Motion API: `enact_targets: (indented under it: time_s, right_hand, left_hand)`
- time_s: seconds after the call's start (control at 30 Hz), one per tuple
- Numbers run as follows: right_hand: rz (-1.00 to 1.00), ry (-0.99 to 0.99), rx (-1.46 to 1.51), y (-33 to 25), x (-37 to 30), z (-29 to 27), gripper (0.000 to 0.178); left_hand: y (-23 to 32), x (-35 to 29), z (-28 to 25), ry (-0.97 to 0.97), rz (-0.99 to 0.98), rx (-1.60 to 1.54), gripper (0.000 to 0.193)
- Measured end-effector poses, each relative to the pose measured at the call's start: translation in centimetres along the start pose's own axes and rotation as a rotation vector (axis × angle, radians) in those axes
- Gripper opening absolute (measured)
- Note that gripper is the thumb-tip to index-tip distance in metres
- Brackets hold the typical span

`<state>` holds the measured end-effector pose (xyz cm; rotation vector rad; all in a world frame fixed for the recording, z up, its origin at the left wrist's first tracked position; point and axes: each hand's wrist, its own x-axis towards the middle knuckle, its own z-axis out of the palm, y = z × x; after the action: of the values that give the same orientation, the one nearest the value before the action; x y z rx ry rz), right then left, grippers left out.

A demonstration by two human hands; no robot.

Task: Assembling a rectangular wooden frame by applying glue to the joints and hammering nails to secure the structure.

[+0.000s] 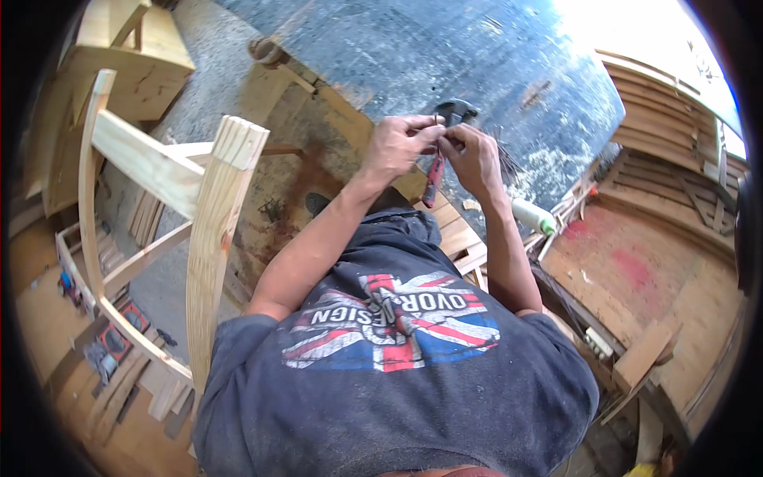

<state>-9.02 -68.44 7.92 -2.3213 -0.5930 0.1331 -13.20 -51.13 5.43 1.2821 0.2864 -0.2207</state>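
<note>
A red-handled tool [433,181] with a dark metal head lies at the near part of the blue-grey worktop [509,67], directly below the two hands in the view. Its long axis runs nearly straight away from the person, leaning slightly clockwise: the head points between 12 and 1 o'clock, the butt of the handle between 6 and 7. The exact kind of tool is hard to tell, since fingers hide its middle.

Relative to the grip, the head shows just beyond the fingertips at 1 o'clock, and the handle emerges on the near side at about 6 o'clock. Neither palm wraps the handle.

The left hand [401,147] comes in from 8 o'clock, the right hand [475,157] from 5 o'clock. Their fingers bend inward and the fingertips meet above the tool in a pinching pose. Something thin may sit between them, but it is too small to make out, so I cannot tell whether either hand grasps anything.

From this meeting point, thin dark pieces [507,161] lie between 3 and 4 o'clock, beside the right wrist. A white bottle [531,213] with a green cap lies between 4 and 5 o'clock, near the right forearm. A pale wooden frame [218,207] stands well apart, between 8 and 9 o'clock.
</note>
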Motion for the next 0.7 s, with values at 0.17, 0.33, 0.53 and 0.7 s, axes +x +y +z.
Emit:
enact_targets:
  time_s: [0.17, 0.33, 0.53, 0.7]
  right_hand:
    - [-0.077, 0.032, 0.247, -2.0, -0.3, 0.5, 0.019]
    - [0.187, -0.102, -0.376, 3.4, -2.3, 5.5, 0.057]
    - [0.273, -0.174, -0.391, 9.6, -4.7, 11.2, 0.091]
    - [0.474, 0.117, -0.177, 10.6, -3.2, 11.5, 0.072]
  left_hand:
    - [4.9, -3.3, -1.2, -0.011, 0.054, 0.098, 0.017]
    - [12.6, -12.3, -6.7, 0.126, 0.440, 0.262, 0.023]
    - [19.5, -21.4, -22.6, 0.761, 0.641, 0.671, 0.026]
    - [19.6, -22.9, -34.4, 0.928, 0.542, 0.792, 0.021]
